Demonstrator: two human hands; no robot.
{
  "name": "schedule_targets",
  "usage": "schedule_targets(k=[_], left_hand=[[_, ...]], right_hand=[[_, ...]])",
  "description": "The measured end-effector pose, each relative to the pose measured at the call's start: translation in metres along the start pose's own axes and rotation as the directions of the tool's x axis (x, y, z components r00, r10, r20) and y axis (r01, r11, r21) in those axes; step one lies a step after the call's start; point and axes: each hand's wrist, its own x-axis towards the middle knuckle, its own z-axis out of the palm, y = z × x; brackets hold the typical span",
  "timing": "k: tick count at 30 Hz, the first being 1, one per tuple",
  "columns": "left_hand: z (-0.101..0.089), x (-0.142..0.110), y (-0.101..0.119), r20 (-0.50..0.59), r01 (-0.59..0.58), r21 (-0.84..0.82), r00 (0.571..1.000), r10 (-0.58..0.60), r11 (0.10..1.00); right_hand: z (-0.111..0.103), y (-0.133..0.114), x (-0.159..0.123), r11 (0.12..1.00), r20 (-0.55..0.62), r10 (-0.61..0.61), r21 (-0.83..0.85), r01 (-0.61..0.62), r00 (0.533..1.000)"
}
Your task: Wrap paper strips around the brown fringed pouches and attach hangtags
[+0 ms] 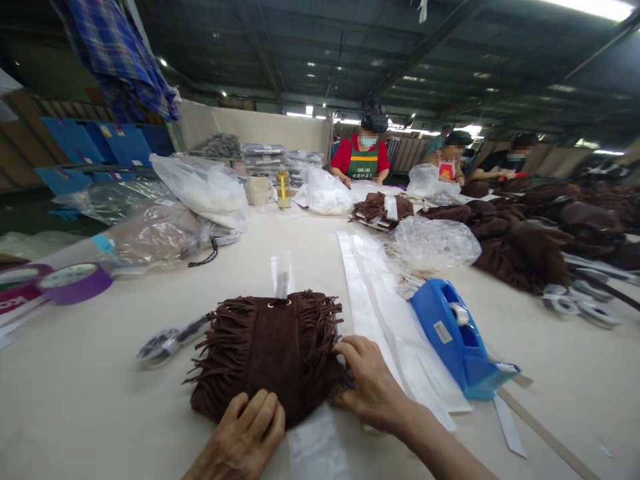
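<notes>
A dark brown fringed suede bag (275,353) lies on the table in front of me, with gold eyelets near its far edge. A clear plastic strip (283,273) stands up from that edge. My left hand (243,433) has its curled fingers pressed together on the bag's near edge. At the right side, my right hand (370,383) closes thumb and fingers around the bag's edge; a dark part between them is partly hidden. To the left, a plastic-wrapped strap end (163,347) sticks out. Beneath the near edge shows a translucent plastic sheet (317,447).
Right of the bag lie white plastic strips (380,307) and a blue tape dispenser (457,340). Purple tape (75,283) sits at left, near plastic-wrapped goods (160,233). Brown bags (520,247) are heaped at right. Across the table, a person in a green apron (364,163) stands.
</notes>
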Motion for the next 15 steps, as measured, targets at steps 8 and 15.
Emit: schedule_targets(k=[8, 15], left_hand=[[0.002, 0.003, -0.007, -0.086, -0.006, -0.024, 0.996, 0.004, 1.000], [0.020, 0.004, -0.011, -0.286, -0.041, 0.048, 0.957, 0.053, 0.998]], right_hand=[[-0.008, 0.016, -0.001, 0.984, 0.054, 0.128, -0.130, -0.120, 0.990], [-0.033, 0.048, 0.038, 0.928, 0.018, -0.027, -0.372, 0.031, 0.999]])
